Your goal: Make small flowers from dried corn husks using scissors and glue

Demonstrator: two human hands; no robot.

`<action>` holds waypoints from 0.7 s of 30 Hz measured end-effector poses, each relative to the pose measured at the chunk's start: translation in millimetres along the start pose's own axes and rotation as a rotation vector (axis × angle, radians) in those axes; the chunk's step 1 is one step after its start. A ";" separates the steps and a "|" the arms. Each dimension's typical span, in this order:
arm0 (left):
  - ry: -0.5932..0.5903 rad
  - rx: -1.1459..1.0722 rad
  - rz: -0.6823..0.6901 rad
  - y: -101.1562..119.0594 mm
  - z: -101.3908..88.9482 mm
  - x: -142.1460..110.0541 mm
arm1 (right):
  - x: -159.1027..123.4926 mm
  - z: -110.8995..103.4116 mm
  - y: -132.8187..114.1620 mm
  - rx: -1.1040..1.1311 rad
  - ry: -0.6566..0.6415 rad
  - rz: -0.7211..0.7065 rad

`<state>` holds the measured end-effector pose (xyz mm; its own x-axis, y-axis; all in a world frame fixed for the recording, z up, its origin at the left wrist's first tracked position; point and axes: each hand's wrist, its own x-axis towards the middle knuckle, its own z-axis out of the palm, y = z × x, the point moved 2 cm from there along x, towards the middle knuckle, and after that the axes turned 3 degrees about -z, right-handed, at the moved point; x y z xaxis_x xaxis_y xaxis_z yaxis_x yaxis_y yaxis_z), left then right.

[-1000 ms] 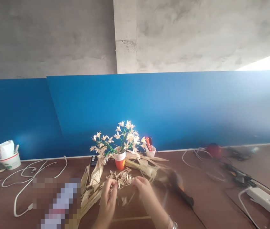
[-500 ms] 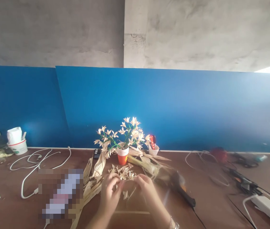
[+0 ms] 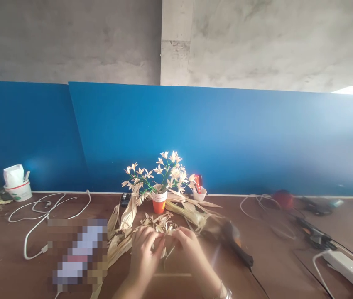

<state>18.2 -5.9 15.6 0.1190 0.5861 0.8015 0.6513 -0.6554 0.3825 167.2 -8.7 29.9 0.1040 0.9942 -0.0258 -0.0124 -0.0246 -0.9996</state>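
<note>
My left hand [image 3: 145, 247] is closed in a pinch at the front middle of the table. Facing it from the right, my right hand [image 3: 189, 243] pinches too. A small pale piece of corn husk [image 3: 168, 233] shows between the two sets of fingertips; its exact shape is hard to make out. Just beyond the hands lies a loose heap of cut husk petals [image 3: 160, 221]. Behind that, an orange and white stack of paper cups [image 3: 159, 203] holds green stems with pale husk flowers [image 3: 176, 172].
Dry corn husks [image 3: 129, 216] lie around the cups. A small white cup [image 3: 199, 194] holds a red-handled tool. To the right are a black glue gun [image 3: 237, 245] with its cord, and a white power strip [image 3: 351, 270]. White cables [image 3: 41, 216] and a blurred-out object [image 3: 79, 253] lie left.
My two hands have come slightly closer together, the left shifting a little right and the right a little left. The whole view has shifted slightly.
</note>
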 end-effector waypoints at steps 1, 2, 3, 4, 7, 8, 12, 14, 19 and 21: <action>0.001 0.007 0.005 0.9 -1.1 0.6 | -0.5 0.5 0.2 0.001 -0.006 0.004; 0.001 0.013 0.010 1.7 -2.1 1.2 | -1.2 1.4 0.5 0.002 -0.013 0.008; 0.001 0.018 0.014 2.3 -3.1 1.7 | -2.0 2.8 1.0 0.002 -0.019 0.015; 0.003 0.021 0.016 2.6 -3.9 2.0 | -2.7 4.6 1.5 -0.001 -0.024 0.021; 0.006 0.012 0.017 0.3 -4.3 1.9 | -3.0 8.1 2.0 -0.016 -0.027 0.027; 0.005 0.003 0.010 -1.6 -3.6 1.6 | -2.3 6.5 1.2 -0.026 -0.021 0.021; 0.045 -0.033 -0.073 -12.9 -0.6 0.0 | 0.4 -31.2 -10.5 -0.411 0.104 -0.106; 0.064 -0.049 -0.135 -17.8 0.1 -0.5 | -2.2 -67.3 -16.3 -0.786 0.308 -0.100; 0.059 -0.113 -0.269 -22.1 0.2 -1.0 | -18.1 -133.3 -3.8 -1.286 0.503 0.226; 0.037 -0.136 -0.298 -21.6 0.8 -1.6 | -22.7 -138.4 4.3 -1.317 0.509 0.238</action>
<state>4.5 7.7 5.7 -0.0901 0.7456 0.6603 0.5470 -0.5170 0.6584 302.5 -45.8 24.9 0.5728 0.8147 0.0902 0.8057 -0.5395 -0.2445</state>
